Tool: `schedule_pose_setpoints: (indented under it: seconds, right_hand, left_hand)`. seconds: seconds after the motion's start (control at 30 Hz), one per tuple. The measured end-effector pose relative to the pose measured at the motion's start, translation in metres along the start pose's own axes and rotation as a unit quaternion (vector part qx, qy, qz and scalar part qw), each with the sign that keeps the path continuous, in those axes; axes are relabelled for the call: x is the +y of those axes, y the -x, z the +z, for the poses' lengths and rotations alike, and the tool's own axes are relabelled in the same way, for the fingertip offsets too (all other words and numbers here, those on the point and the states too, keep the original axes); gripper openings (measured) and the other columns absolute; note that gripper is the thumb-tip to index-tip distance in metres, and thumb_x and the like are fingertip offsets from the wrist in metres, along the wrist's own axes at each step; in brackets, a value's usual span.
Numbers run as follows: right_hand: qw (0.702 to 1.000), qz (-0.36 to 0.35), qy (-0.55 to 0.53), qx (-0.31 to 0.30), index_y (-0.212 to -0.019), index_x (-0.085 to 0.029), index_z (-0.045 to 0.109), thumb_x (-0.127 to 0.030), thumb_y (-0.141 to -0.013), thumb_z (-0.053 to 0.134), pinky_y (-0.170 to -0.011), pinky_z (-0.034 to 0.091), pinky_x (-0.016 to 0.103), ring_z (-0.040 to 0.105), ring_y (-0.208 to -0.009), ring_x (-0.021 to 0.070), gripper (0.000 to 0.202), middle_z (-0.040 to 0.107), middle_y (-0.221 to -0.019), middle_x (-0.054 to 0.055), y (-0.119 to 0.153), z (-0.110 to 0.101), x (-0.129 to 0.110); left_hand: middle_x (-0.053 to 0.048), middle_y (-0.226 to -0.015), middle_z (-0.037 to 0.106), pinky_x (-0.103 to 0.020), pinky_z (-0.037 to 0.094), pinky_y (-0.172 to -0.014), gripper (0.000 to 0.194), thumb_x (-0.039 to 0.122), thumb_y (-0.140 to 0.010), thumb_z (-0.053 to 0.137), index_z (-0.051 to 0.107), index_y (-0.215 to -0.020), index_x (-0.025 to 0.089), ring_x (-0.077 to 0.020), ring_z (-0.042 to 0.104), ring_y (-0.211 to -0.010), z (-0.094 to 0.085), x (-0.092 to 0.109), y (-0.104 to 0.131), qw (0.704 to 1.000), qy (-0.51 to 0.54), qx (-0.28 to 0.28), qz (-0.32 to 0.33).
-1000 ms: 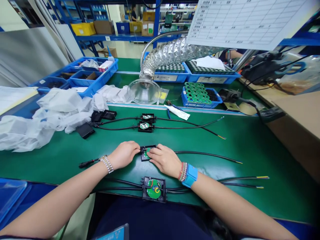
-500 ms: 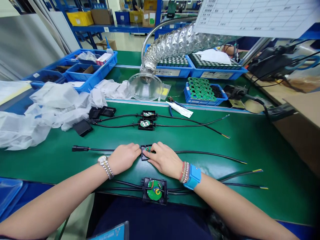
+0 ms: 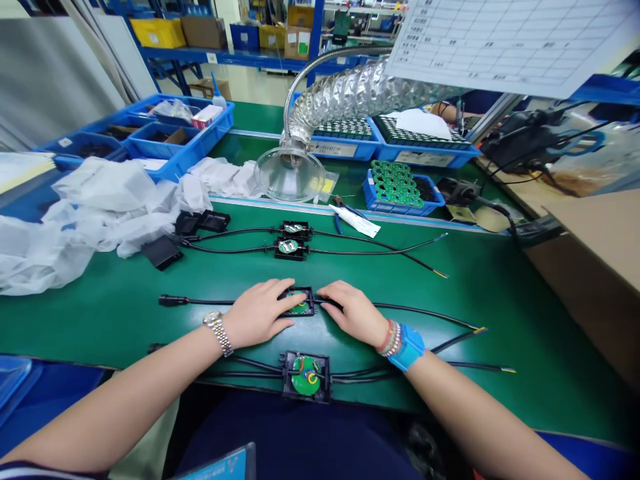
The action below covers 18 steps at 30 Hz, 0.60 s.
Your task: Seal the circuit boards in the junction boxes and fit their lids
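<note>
A small black housing (image 3: 309, 311) with a round green circuit board lies on the bench between my hands. My left hand (image 3: 257, 313) rests over its left side with fingers stretched and thumb apart, one finger reaching onto the board. Just to the right, my right hand (image 3: 357, 313) pinches the black cable (image 3: 410, 307) where it leaves the housing. A black connector plug (image 3: 173, 300) ends the left-hand cable. Close to my body lies a larger black box (image 3: 307, 377) with a green board and a yellow-wound ring coil.
Two small housings (image 3: 290, 248) with cables lie further back. Black covers (image 3: 163, 252) and white wrapping (image 3: 107, 190) are at left. A fume-duct hood (image 3: 290, 175) hangs over the back, near a white tube (image 3: 357, 221) and a blue basket (image 3: 400, 200) of boards. A cardboard box (image 3: 595, 247) stands at right.
My right hand has moved right, off the board and onto the cable. My left hand has moved right over the housing, its fingers spreading. The housing and its cable have shifted slightly right.
</note>
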State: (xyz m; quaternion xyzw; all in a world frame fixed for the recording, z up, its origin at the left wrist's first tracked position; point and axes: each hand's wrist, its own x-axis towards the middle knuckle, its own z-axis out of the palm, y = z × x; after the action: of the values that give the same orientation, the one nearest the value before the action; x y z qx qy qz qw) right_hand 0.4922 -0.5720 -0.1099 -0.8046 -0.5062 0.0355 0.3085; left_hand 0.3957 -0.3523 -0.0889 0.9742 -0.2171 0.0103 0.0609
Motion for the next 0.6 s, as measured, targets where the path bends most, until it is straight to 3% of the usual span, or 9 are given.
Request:
schedule_pose_setpoints:
  seconds: [0.13,0.33,0.6]
  right_hand:
    - [0.998,-0.041,0.023,0.029,-0.091,-0.015,0.062,-0.015,-0.089,0.044,-0.07,0.047,0.028,0.054,-0.075,0.0158,0.018,0.061,-0.081,0.007,0.0,0.015,0.007]
    - [0.984,-0.09,0.15,-0.016,-0.09,-0.014,0.062,-0.009,-0.088,0.036,-0.063,0.042,0.026,0.05,-0.072,0.0168,0.027,0.059,-0.077,0.007,0.0,0.013,0.005]
    - [0.986,-0.072,0.15,0.007,-0.098,-0.015,0.06,-0.013,-0.09,0.036,-0.065,0.042,0.022,0.054,-0.077,0.0142,0.025,0.06,-0.084,0.007,0.005,0.017,0.007]
  left_hand:
    - [-0.009,-0.12,0.047,-0.038,0.042,-0.083,0.035,0.038,-0.089,0.042,0.049,-0.122,0.03,-0.0245,0.045,-0.105,0.01,0.002,-0.011,0.999,-0.029,-0.009,0.027]
    - [-0.01,-0.118,0.047,-0.038,0.041,-0.08,0.035,0.038,-0.089,0.041,0.05,-0.121,0.029,-0.0249,0.045,-0.101,0.004,0.004,-0.013,0.998,-0.04,-0.018,0.032]
    - [-0.009,-0.121,0.048,-0.04,0.041,-0.087,0.039,0.038,-0.087,0.046,0.047,-0.125,0.026,-0.0239,0.045,-0.106,0.013,-0.004,-0.007,0.999,0.032,0.022,0.026]
